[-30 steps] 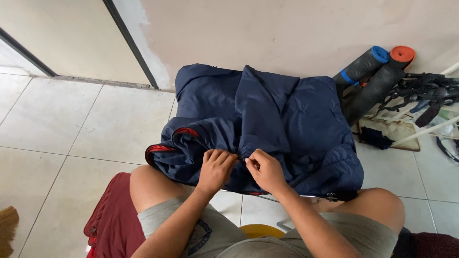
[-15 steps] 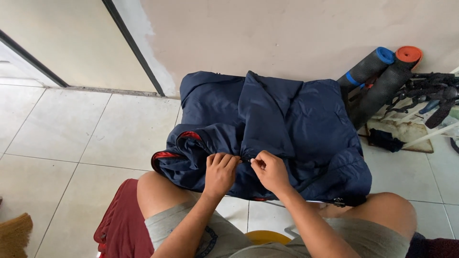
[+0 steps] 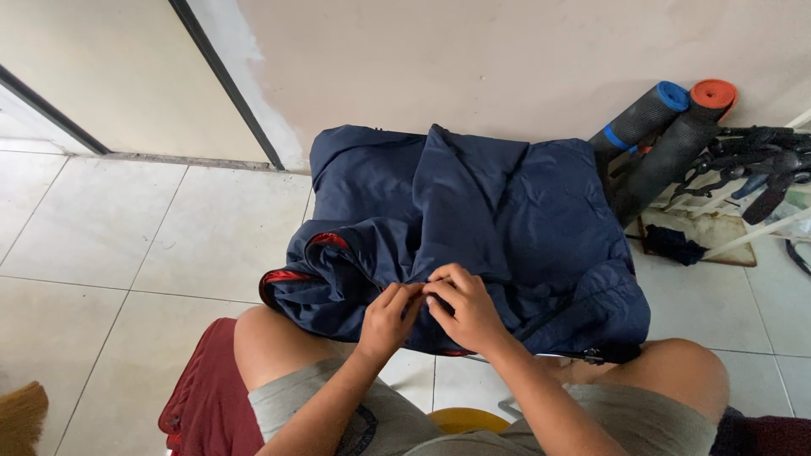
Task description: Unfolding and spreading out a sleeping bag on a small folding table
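- Head view: a navy padded jacket (image 3: 473,219) is seen heaped on a low surface just in front of the knees, its far edge lying against the wall (image 3: 507,51).
- The left hand (image 3: 387,319) is pressed into the near hem, fingers curled tight on a pinch of fabric.
- The right hand (image 3: 463,308) is set touching it, fingertips closed narrowly on the same fold; a zipper part may be gripped there, though it is too small to tell.
- Red lining (image 3: 285,276) is shown at the left opening.
- The jacket is judged light, soft and rather slippery; it should crumple, not hold shape, so seams, hem or zipper tape are the surest places to be gripped.
- Open tiled floor (image 3: 127,228) is left free to the left, with room for spreading.
- To the right, space is crowded by two rolled mats (image 3: 667,139) and dark gear on a white rack (image 3: 760,160), near the jacket's edge.
- A maroon cloth (image 3: 207,397) is seen beside the left thigh.
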